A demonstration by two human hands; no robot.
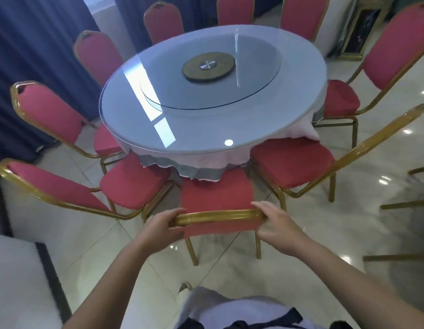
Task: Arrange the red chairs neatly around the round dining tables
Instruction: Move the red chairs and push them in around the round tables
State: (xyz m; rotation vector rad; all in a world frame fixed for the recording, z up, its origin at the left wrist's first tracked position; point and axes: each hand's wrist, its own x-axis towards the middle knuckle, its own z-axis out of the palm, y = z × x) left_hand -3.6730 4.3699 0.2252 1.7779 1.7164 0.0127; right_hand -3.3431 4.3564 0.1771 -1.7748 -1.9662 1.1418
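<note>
Both hands hold the chair (215, 193) in front of the person. The left hand (163, 224) is curled round the left end of the gold bar (218, 216) on top of the chair's back. The right hand (275, 224) grips the right end, with its fingers over the bar. The chair stands on the floor (230, 269) at the near side of the round desk (125, 119). The front of its seat is under the edge of the desk, and the cloth (199, 162) hangs down onto it.

The chair sits in a tight gap. The left chair (132, 181) is just beside it, and the right chair (291, 162) is close on the other side.

Here is what I think could go wrong. If the person pushes a bit to one side, the chair could bang a gold leg next to it and knock that chair out of place. If they push too far in, the seat could bunch up the cloth or pull it crooked. A hard push could bump the desk and shake the glass plate (206, 91) on top. The floor looks shiny and smooth, so the chair may slide more than the person wants. If one hand pushes more than the other, the chair could end up crooked.
</note>
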